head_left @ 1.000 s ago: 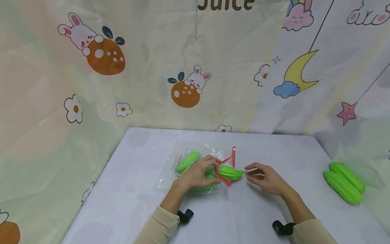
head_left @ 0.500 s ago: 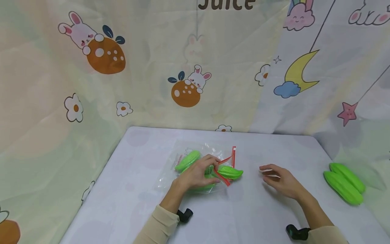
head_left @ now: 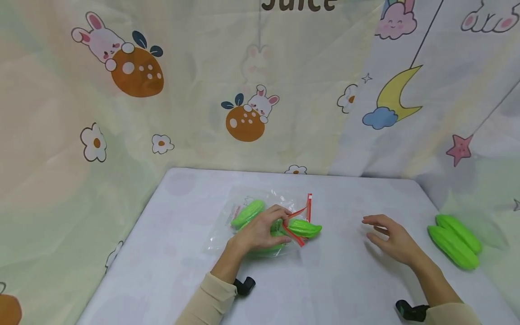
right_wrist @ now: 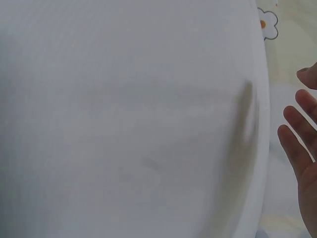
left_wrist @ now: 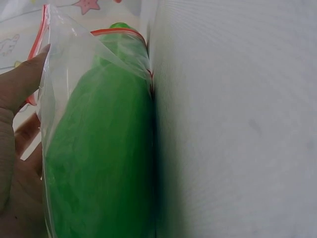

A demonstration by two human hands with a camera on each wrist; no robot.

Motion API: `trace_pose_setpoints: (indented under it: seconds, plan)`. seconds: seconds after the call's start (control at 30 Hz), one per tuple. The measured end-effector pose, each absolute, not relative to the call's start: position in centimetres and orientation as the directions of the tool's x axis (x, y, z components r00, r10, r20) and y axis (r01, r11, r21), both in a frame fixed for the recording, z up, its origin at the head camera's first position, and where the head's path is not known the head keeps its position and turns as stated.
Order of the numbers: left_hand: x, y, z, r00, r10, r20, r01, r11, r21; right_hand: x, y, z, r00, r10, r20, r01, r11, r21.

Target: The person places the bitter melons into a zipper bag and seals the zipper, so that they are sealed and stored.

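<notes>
A clear plastic zip bag (head_left: 221,232) with a red zip edge (head_left: 309,207) lies on the table with several bright green, ridged, gourd-like pieces (head_left: 248,213) inside. One gourd-like piece (head_left: 306,229) pokes its pointed tip out through the bag's mouth. My left hand (head_left: 264,230) holds the bag near that mouth, thumb and fingers on either side of it. Up close in the left wrist view, a green piece (left_wrist: 104,158) fills the bag along the tabletop. My right hand (head_left: 392,237) hovers over the table with nothing in it, fingers loosely bent, between the bag and the right-hand pair.
Two more green gourd-like pieces (head_left: 452,247) lie side by side near the right edge of the white-covered table (head_left: 187,198). Behind it hangs a cartoon-printed cloth (head_left: 195,90). Each wrist wears a small black camera (head_left: 245,286).
My right hand has moved right, away from the bag's mouth and towards the two loose green pieces. The left hand and the bag stay in place.
</notes>
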State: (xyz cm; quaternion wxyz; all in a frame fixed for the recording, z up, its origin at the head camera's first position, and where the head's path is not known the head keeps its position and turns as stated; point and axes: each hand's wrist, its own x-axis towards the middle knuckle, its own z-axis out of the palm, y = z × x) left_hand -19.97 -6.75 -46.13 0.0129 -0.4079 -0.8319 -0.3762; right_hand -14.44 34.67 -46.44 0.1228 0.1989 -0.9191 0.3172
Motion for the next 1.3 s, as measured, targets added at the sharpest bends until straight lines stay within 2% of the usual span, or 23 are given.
trace_pose_setpoints:
  seconds: [0.9,1.3]
  plan:
    - [-19.9,-6.7,-46.1,-0.67,0.673,0.313,0.691,0.413,0.593,-12.3,41.2,-46.7,-0.851,-0.278,0.446,-0.457,0.81,-0.367]
    - [-19.9,-6.7,-46.1,-0.678,0.67,0.302,0.677,0.41,0.611,-10.8,44.2,-47.0,-0.87,-0.181,0.458,-0.331,0.904,-0.272]
